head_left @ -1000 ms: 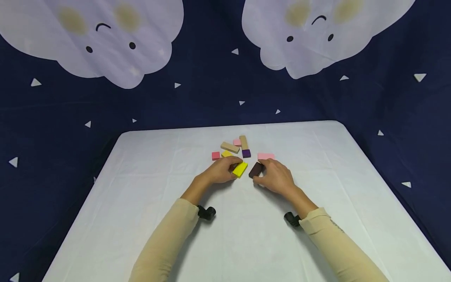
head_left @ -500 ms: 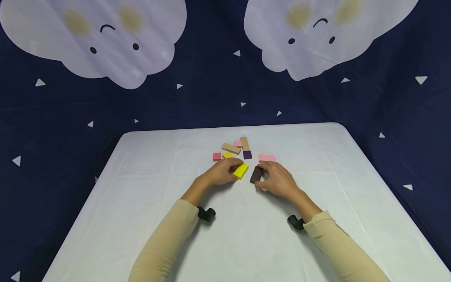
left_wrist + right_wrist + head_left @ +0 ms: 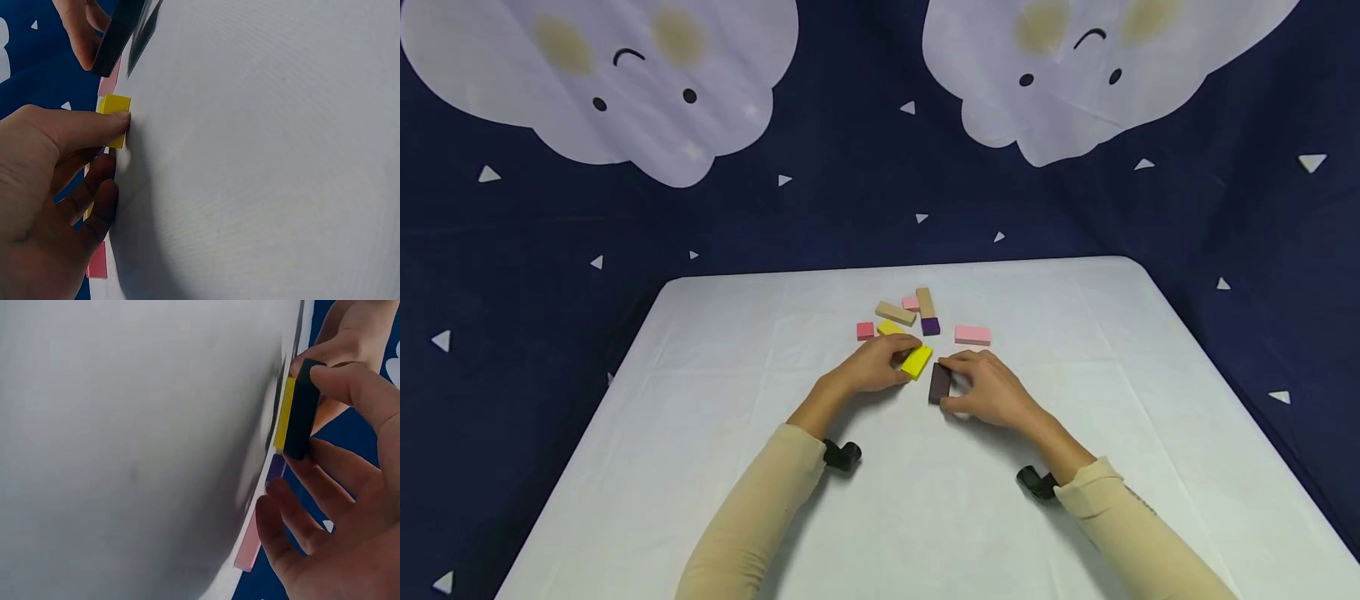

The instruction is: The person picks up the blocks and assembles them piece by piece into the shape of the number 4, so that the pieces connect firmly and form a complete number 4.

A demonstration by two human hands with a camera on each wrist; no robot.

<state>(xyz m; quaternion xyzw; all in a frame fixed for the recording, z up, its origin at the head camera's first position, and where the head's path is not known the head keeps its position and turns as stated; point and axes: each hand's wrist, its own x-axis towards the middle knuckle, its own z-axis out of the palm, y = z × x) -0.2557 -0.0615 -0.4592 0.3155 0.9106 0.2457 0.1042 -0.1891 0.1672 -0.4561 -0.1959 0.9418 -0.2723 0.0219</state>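
In the head view my left hand (image 3: 871, 364) pinches a bright yellow wooden block (image 3: 917, 362) between thumb and fingers, its thumb lying along the block's end in the left wrist view. Just to the right, my right hand (image 3: 988, 387) holds a dark brown block (image 3: 940, 383) by its two ends, thumb at the near end and fingertips at the far one. A small gap separates the two blocks. Under the dark block (image 3: 119, 37), the left wrist view shows a shadow on the cloth.
Beyond my hands lie a red block (image 3: 865, 332), a second yellow block (image 3: 891, 327) partly behind my left hand, tan blocks (image 3: 896, 313), a small pink block (image 3: 911, 303), a purple block (image 3: 931, 326) and a longer pink block (image 3: 972, 335). A white cloth (image 3: 880, 508) covers the table.
My right hand has drawn the dark block slightly nearer to me and turned it so its long side points more toward me. The left hand keeps the yellow block nearly still.
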